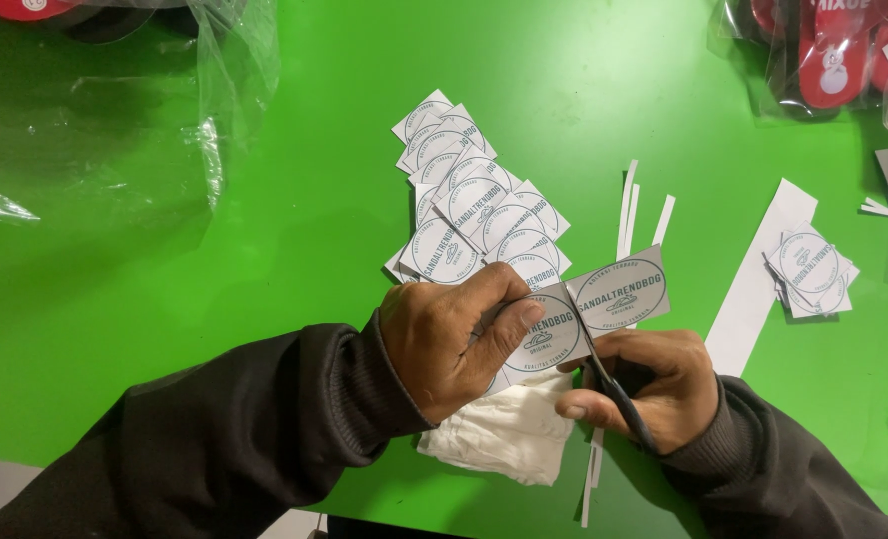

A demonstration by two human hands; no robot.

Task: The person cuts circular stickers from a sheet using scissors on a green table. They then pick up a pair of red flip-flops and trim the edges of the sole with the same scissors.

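Green tabletop [215, 329]: left hand [442, 344] pinches label strip [589, 304]; right hand [644, 384] grips scissors [614, 394].

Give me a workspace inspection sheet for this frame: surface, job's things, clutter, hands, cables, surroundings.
Surface: green tabletop, flat, evenly lit.
Job's things: paper strip of round printed labels held above the table; scissors cutting between two labels; pile of cut labels fanned out behind; smaller stack to the right.
Clutter: thin white offcut strips, a wide white strip, white crumpled cloth or paper under the hands.
Hands: left hand pinches the label strip; right hand works the scissors.
Cables: nothing seen.
Surroundings: clear plastic bags top left; bagged red items top right; more paper pieces at the right edge.
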